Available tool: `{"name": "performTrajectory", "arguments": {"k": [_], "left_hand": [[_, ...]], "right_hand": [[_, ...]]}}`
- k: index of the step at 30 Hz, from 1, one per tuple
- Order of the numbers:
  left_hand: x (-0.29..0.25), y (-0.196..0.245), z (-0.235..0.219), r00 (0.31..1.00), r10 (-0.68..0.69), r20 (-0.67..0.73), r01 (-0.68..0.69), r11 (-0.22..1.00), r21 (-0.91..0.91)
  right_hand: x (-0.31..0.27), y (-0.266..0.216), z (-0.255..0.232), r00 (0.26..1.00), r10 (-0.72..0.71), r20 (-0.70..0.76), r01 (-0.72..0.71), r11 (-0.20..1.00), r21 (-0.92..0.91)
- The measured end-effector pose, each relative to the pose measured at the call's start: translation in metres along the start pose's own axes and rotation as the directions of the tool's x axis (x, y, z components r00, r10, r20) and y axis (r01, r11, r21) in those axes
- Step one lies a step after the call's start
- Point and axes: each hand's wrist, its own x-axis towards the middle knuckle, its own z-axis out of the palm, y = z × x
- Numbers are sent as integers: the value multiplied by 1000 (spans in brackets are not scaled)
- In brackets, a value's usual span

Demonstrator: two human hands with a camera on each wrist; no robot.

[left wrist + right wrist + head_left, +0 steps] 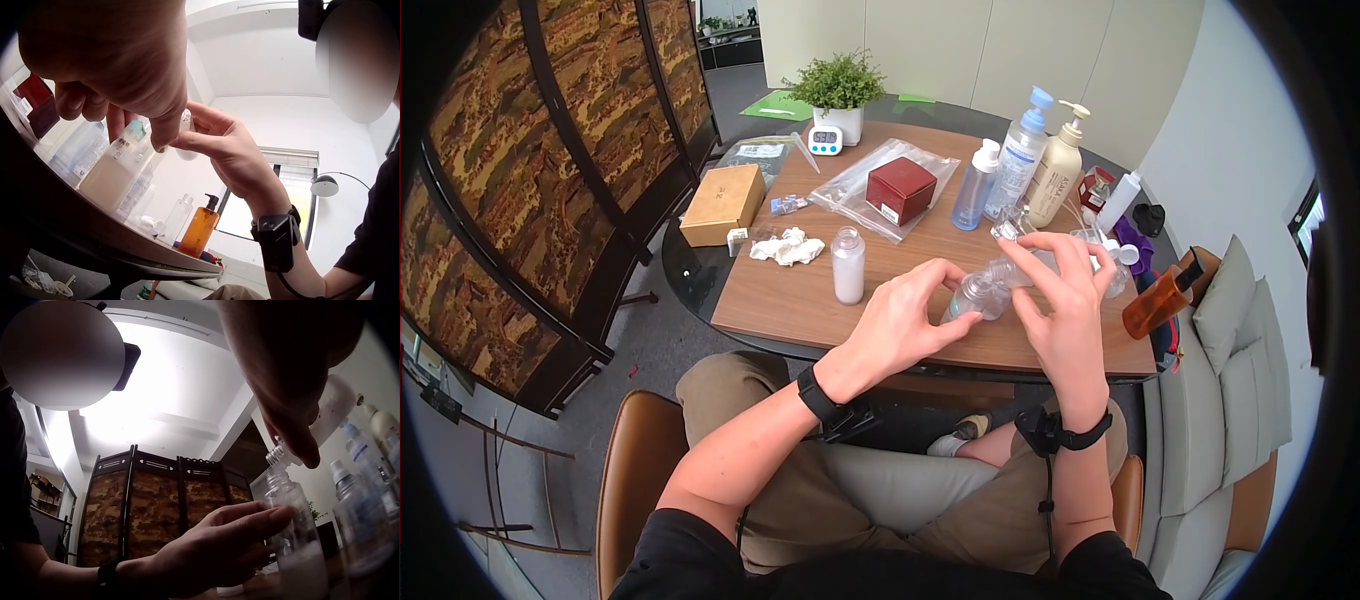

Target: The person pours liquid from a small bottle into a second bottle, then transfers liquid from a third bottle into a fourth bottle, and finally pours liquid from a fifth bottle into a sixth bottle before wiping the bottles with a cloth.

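Near the front of the table my left hand (pixel 900 310) grips a clear bottle (pixel 970 300) between thumb and fingers. My right hand (pixel 1072 310) holds a second clear bottle, tilted. In the right wrist view, the tilted bottle (pixel 334 409) has its threaded neck right at the mouth of the upright bottle (pixel 301 550), which has whitish contents low inside; whether the necks touch I cannot tell. Fingers cover part of both bottles. A capless bottle with milky contents (pixel 849 270) stands left of my left hand.
Pump bottles (pixel 1055 175) stand at the right back, an amber bottle (pixel 1152 308) at the right edge. Farther back are a dark red box (pixel 900 190) on a plastic bag, and a potted plant (pixel 836 85). Crumpled tissue (pixel 788 247) and a cardboard box (pixel 723 205) lie left.
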Motion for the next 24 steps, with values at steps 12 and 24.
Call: {"name": "performTrajectory", "arguments": {"k": [12, 24], "left_hand": [[0, 1, 0, 1000, 14, -4, -14, 1000, -2], [0, -1, 1, 1000, 20, -12, -20, 1000, -2]], "right_hand": [[0, -1, 0, 1000, 2, -1, -2, 1000, -7], [0, -4, 0, 1000, -7, -12, 6, 999, -33]]}}
